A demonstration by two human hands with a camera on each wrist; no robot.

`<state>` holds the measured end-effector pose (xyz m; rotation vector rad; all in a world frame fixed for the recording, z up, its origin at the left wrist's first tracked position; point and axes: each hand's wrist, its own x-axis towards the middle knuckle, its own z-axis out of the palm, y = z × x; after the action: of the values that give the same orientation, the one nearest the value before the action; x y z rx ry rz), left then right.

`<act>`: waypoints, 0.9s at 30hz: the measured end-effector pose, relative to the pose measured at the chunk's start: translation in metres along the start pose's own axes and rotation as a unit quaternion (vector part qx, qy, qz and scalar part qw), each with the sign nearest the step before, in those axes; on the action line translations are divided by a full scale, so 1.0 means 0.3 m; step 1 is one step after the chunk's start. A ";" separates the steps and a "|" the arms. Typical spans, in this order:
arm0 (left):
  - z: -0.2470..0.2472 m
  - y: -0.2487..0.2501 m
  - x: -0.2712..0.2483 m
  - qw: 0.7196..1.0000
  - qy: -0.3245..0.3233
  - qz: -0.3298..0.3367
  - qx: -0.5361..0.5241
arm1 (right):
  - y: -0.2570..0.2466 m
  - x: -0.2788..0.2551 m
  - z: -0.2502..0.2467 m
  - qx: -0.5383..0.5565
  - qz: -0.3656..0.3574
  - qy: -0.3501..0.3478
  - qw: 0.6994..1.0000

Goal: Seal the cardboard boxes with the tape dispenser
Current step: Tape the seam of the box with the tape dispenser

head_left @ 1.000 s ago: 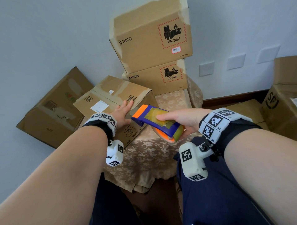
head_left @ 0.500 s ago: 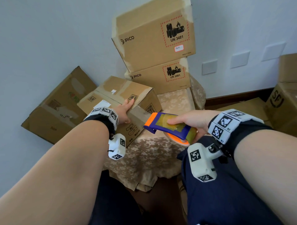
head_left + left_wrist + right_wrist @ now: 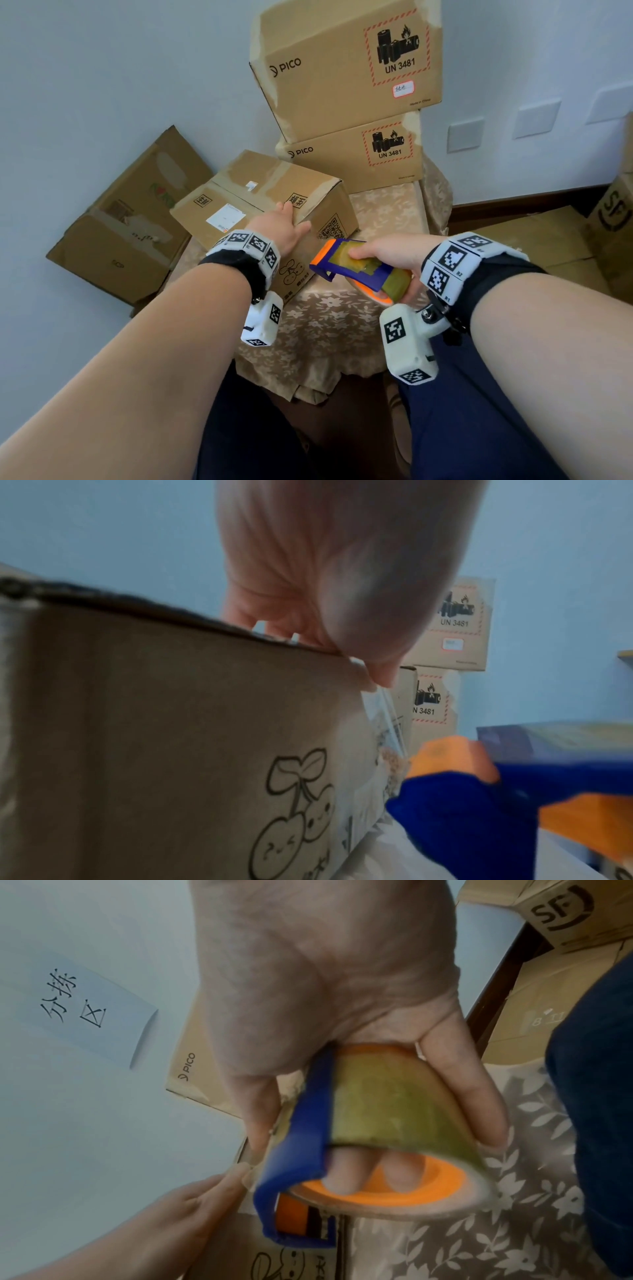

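Note:
A brown cardboard box (image 3: 260, 195) with old tape strips on its top lies tilted on a cloth-covered table (image 3: 329, 318). My left hand (image 3: 286, 228) rests flat on the box's near top edge by its right corner, thumb (image 3: 380, 669) over the edge. My right hand (image 3: 390, 251) grips a blue and orange tape dispenser (image 3: 356, 267) just right of the box's near side, its orange front end pointing at the box. In the right wrist view two fingers (image 3: 346, 1172) reach through the orange core of the dispenser (image 3: 369, 1123) and its yellowish roll.
Two PICO boxes, an upper (image 3: 346, 68) and a lower (image 3: 356, 157), are stacked behind against the wall. A battered carton (image 3: 126, 222) leans at the left. An SF box (image 3: 613, 212) and flat cardboard (image 3: 534, 240) lie at the right. My knees sit below the table's front.
The dispenser has drawn back a little from the box's side, lower and nearer to me. My left hand has stayed on the box's top edge, now closer to the right corner.

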<state>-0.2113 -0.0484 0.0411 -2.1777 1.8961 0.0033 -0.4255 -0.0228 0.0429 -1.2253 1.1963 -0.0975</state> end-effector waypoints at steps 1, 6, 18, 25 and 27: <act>0.001 0.001 0.005 1.000 0.011 0.005 0.008 | -0.009 0.004 0.004 0.013 0.001 -0.004 1.000; 0.001 0.016 0.023 0.998 0.037 -0.005 0.060 | -0.061 0.008 0.013 0.017 0.018 -0.015 1.000; -0.010 0.027 0.027 0.994 0.037 -0.003 0.103 | -0.160 0.062 0.006 -0.012 0.025 0.023 0.999; -0.034 0.035 0.019 0.991 0.024 0.012 0.131 | -0.199 0.091 -0.007 -0.014 0.023 0.058 0.998; -0.038 0.034 0.018 0.990 0.018 0.017 0.138 | -0.217 0.092 -0.010 -0.033 0.026 0.075 0.996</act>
<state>-0.2224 -0.0572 0.0493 -1.9726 1.8279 -0.2776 -0.3823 -0.0688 0.0745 -1.2607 1.3701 -0.1149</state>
